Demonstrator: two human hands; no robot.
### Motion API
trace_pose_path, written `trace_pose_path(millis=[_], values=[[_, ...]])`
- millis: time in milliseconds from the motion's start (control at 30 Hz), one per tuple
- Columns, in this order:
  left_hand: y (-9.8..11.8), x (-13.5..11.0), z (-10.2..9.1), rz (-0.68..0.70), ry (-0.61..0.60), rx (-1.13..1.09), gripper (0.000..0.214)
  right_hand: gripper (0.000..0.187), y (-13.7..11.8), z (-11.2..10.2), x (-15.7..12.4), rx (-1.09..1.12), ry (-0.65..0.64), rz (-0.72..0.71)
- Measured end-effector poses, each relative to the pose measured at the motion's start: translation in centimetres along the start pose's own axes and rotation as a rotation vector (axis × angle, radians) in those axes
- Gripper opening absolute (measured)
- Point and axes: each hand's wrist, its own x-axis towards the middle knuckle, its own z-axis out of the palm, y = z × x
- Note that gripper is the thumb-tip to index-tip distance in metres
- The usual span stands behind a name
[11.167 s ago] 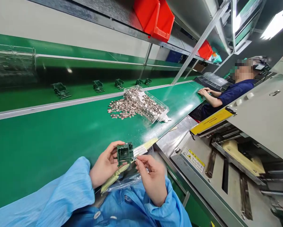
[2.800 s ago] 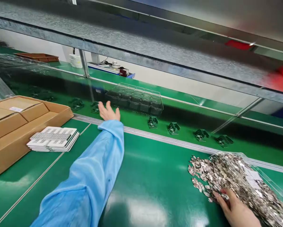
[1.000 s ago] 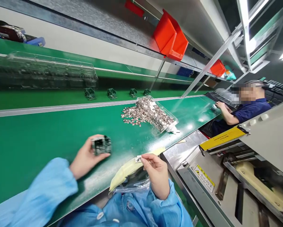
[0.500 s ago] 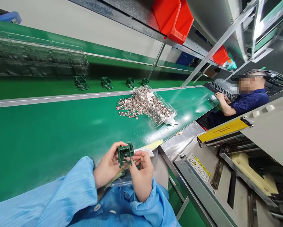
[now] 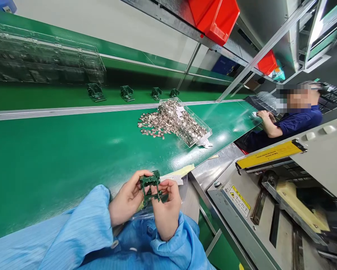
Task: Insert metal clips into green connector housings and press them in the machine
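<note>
A dark green plastic frame [image 5: 148, 180] with an opening in its middle is held up between my hands near the bench's front edge. My left hand [image 5: 125, 200] grips its left side, fingers closed around it. On the right side, my right hand [image 5: 167, 210] pinches the frame's lower corner; whether a small piece is also in those fingertips I cannot make out. Just behind my right fingers lies a white strip with rows of small cells [image 5: 174, 179], partly hidden, beside yellow material [image 5: 186, 170]. A clear tray [image 5: 204, 131] of small metal pieces [image 5: 157, 124] lies farther off, some spilled on the bench.
Several similar green frames [image 5: 127, 93] stand in a row along the back ledge. Clear stacked trays [image 5: 44, 60] are at back left. A red bin [image 5: 213, 20] sits on the overhead shelf. Machinery [image 5: 241, 202] stands to the right; a co-worker [image 5: 294, 120] sits beyond it.
The green frame has tilted in my hands, so its opening shows more clearly. My left fingers have shifted on it, and the camera view has moved slightly.
</note>
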Motion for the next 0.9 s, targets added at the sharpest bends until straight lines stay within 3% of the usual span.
trace_pose_path(millis=[133, 300, 667, 900], values=[[0.0, 0.0, 0.2, -0.002, 0.036, 0.007, 0.026, 0.015, 0.1, -0.4, -0.1, -0.023, 0.005, -0.027], [0.1, -0.2, 0.3, 0.0, 0.035, 0.043, 0.026, 0.021, -0.3, 0.0, 0.1, 0.28, -0.083, 0.127], [0.7, -0.6, 0.6, -0.062, 0.073, 0.053, 0.027, 0.023, 0.2, 0.1, -0.2, 0.466, -0.035, 0.177], [0.4, -1.5, 1.3, -0.095, 0.003, 0.079, 0.029, 0.022, 1.1, -0.4, -1.6, 0.52, 0.019, 0.158]])
